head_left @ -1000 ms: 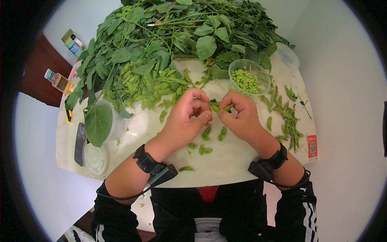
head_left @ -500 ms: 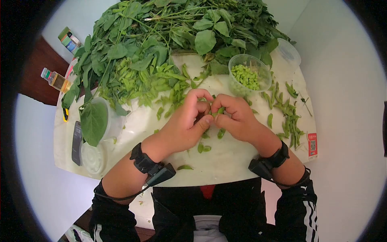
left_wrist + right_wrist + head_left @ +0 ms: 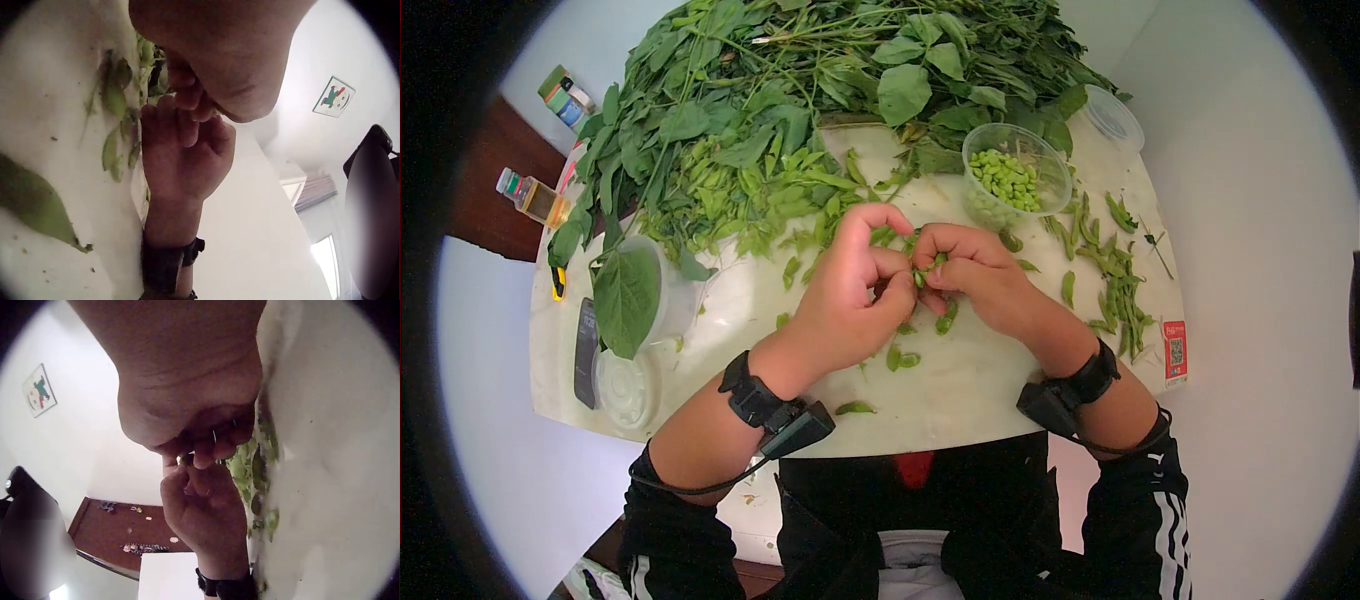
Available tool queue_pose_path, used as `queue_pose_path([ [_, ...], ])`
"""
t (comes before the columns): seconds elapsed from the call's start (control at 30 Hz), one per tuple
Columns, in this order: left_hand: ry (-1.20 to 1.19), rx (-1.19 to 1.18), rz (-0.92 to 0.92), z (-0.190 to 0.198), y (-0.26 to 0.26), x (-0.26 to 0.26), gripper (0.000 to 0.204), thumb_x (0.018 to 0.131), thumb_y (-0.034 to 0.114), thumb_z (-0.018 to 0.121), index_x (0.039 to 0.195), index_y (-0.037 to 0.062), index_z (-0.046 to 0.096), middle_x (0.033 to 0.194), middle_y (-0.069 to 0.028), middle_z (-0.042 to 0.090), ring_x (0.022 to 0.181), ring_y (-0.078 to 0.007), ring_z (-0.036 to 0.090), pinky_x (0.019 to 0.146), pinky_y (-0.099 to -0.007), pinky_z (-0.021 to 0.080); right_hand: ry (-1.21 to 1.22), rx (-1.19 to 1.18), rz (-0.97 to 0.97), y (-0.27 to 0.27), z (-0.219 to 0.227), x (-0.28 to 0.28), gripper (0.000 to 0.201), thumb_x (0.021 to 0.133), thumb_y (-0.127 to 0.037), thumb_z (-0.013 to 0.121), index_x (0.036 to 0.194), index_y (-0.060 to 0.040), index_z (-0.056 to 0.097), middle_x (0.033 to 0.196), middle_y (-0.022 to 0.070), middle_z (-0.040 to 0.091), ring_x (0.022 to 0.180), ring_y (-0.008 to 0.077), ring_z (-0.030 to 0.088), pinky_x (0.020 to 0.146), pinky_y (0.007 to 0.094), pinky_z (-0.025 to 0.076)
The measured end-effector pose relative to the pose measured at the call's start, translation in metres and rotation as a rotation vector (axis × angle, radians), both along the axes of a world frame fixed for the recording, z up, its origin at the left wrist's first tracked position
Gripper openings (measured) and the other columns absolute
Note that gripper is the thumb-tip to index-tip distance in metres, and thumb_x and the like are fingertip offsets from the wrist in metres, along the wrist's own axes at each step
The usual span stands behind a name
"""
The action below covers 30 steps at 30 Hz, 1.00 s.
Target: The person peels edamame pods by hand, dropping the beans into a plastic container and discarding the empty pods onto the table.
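Over the middle of the table, a green soybean pod [image 3: 919,278] is between both hands' fingertips in the head view. My left hand [image 3: 850,300] pinches it between thumb and fingers, its index finger arched above. From the other side, my right hand [image 3: 990,280] grips the pod with thumb and bent index finger. Both wrist views show the hands meeting, the fingers covering most of the pod. Just beyond the right hand stands a clear plastic bowl [image 3: 1057,195] holding shelled green beans [image 3: 1004,176]. Loose pods [image 3: 902,358] lie on the table below the hands.
A big heap of leafy soybean plants [image 3: 730,110] covers the table's far side. More pods [image 3: 1120,290] are scattered at right, near a red QR card [image 3: 1176,348]. At left are a phone [image 3: 586,350], a white lid [image 3: 624,388] and a plastic tub [image 3: 675,300].
My hands have come closer together, and the pod that showed between them is now mostly covered by fingertips. The head view has shifted slightly.
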State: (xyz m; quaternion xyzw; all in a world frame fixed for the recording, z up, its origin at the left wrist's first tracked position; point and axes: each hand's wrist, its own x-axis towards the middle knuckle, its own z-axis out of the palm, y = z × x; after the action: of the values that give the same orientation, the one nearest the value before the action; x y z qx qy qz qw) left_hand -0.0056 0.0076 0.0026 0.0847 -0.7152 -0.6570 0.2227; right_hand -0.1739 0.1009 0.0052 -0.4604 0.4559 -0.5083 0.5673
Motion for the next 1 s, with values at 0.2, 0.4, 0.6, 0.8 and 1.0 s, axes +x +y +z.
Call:
queue_pose_path([
  [0.2, 0.013, 0.082, 0.110, 0.004, -0.001, -0.001, 0.039, 0.087, -0.006, 0.046, 0.119, 0.0075, 0.027, 0.065, -0.0019, 0.051, 0.055, -0.0082, 0.048, 0.051, -0.0210, 0.039, -0.028, 0.034, -0.087, -0.002, 0.000, -0.002, 0.010, 0.080, -0.010, 0.047, 0.086, -0.0026, 0.050, 0.072, 0.0049, 0.053, 0.062, 0.0120, 0.051, 0.058, 0.0237, 0.037],
  [0.4, -0.043, 0.107, 0.196, 0.006, -0.002, 0.001, 0.018, 0.087, -0.004, 0.048, 0.104, 0.0022, 0.046, 0.069, 0.0021, 0.054, 0.061, -0.0033, 0.047, 0.055, -0.0190, 0.038, -0.112, -0.113, -0.161, 0.000, -0.001, -0.003, 0.007, 0.082, -0.009, 0.048, 0.085, -0.0033, 0.049, 0.071, 0.0049, 0.053, 0.061, 0.0127, 0.049, 0.057, 0.0262, 0.038],
  [0.6, -0.067, 0.151, 0.145, 0.004, -0.007, -0.002, 0.013, 0.092, 0.009, 0.049, 0.091, -0.0005, 0.058, 0.069, -0.0005, 0.056, 0.059, -0.0062, 0.050, 0.054, -0.0222, 0.040, 0.695, -0.456, -0.331, 0.004, 0.003, 0.007, 0.011, 0.081, -0.007, 0.061, 0.090, -0.0040, 0.055, 0.065, 0.0088, 0.058, 0.053, 0.0171, 0.057, 0.052, 0.0287, 0.045],
  [0.8, -0.123, -0.155, 0.116, -0.002, -0.007, -0.002, 0.016, 0.092, 0.014, 0.056, 0.086, -0.0005, 0.059, 0.066, 0.0004, 0.055, 0.058, -0.0049, 0.047, 0.051, -0.0226, 0.038, 0.744, -0.508, -0.334, 0.001, -0.001, 0.004, 0.012, 0.080, -0.010, 0.063, 0.088, -0.0033, 0.057, 0.064, 0.0119, 0.059, 0.052, 0.0214, 0.060, 0.050, 0.0310, 0.045],
  [1.0, -0.087, 0.086, 0.052, -0.002, -0.001, -0.005, 0.012, 0.092, 0.013, 0.055, 0.089, 0.0011, 0.056, 0.066, 0.0006, 0.055, 0.057, -0.0040, 0.045, 0.050, -0.0215, 0.036, 0.642, -0.425, -0.309, 0.003, -0.001, 0.002, 0.011, 0.081, -0.009, 0.061, 0.088, -0.0026, 0.056, 0.062, 0.0129, 0.057, 0.053, 0.0217, 0.060, 0.049, 0.0318, 0.043],
])
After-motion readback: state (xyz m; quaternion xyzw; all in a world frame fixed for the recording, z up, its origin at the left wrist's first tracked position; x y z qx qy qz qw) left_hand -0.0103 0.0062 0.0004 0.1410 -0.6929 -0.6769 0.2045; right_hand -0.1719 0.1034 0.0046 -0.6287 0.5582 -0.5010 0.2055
